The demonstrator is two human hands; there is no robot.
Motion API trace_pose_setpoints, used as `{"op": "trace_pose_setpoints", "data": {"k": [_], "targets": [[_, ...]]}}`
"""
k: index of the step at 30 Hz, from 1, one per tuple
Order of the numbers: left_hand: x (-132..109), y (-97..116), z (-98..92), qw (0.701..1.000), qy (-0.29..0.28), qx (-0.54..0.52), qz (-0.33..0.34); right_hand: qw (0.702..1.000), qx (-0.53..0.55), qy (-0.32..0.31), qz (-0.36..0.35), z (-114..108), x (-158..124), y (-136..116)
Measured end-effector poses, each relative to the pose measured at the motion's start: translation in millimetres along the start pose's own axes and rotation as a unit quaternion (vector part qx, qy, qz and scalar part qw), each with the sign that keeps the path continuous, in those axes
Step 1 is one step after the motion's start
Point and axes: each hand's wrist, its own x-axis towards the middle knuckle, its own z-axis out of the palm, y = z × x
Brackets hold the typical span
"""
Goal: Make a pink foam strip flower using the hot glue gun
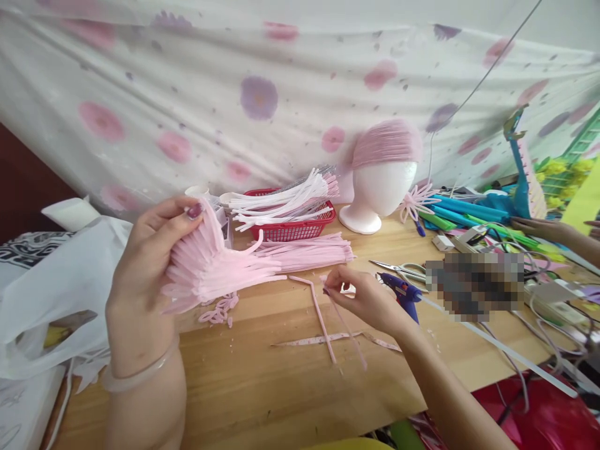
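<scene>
My left hand (150, 262) is closed around a fan-shaped piece of joined pink pipe cleaners (220, 272), raised above the table at the left. Looped ends show along its lower left side, and straight ends point right. Over the middle of the table, my right hand (363, 297) pinches a thin pink pipe cleaner (349, 334) that hangs down from the fingertips. A bent pink pipe cleaner (321, 319) lies just left of that hand, across a measuring tape (304, 341). Behind both hands lies a bundle of straight pink pipe cleaners (309, 251). Small pink loops (218, 310) lie below the fan.
A red basket (297, 233) holds white and pink pipe cleaners. Behind stands a white foam head (384, 187) wrapped in pink. Scissors (398, 269) and a blue glue gun (400, 292) lie right. Another person's hand (544, 230) is far right. A plastic bag (70, 269) sits left.
</scene>
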Motion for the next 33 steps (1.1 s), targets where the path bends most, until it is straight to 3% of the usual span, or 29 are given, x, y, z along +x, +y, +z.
{"op": "trace_pose_setpoints", "data": {"k": [4,6,11,18,21,24,26,30,33], "targets": [[-0.8,-3.1,3.6,1.0,0.007,0.011,0.021,0.979,-0.148,-0.139,-0.014,10.1,-20.4,-12.7],[-0.7,-4.0,4.5,0.999,0.004,0.013,0.034,0.968,-0.169,-0.185,0.018,16.6,-22.1,-13.5],[0.8,-4.6,4.4,0.999,-0.024,-0.002,0.041,0.957,-0.211,-0.151,0.128,28.9,-1.6,-11.9],[-2.2,-6.5,8.8,0.998,-0.057,-0.009,0.003,0.95,-0.169,-0.197,0.171,67.1,22.8,-17.2],[-5.2,-5.1,13.0,0.996,-0.086,0.008,-0.032,0.962,-0.099,-0.211,0.144,47.5,24.1,-15.3],[-6.6,-4.6,16.4,0.991,-0.115,0.03,-0.058,0.969,0.009,-0.235,0.078,3.8,26.1,-13.6],[-6.2,-4.7,17.0,0.99,-0.118,0.042,-0.061,0.97,0.158,-0.181,0.024,-23.6,29.3,-13.5],[-4.1,-2.8,12.9,0.991,-0.076,0.08,-0.07,0.95,0.301,0.079,-0.002,-49.9,39.8,-13.1],[-3.6,0.3,7.6,0.988,-0.042,0.113,-0.094,0.928,0.345,0.14,0.003,-55.2,48.2,-9.9]]}}
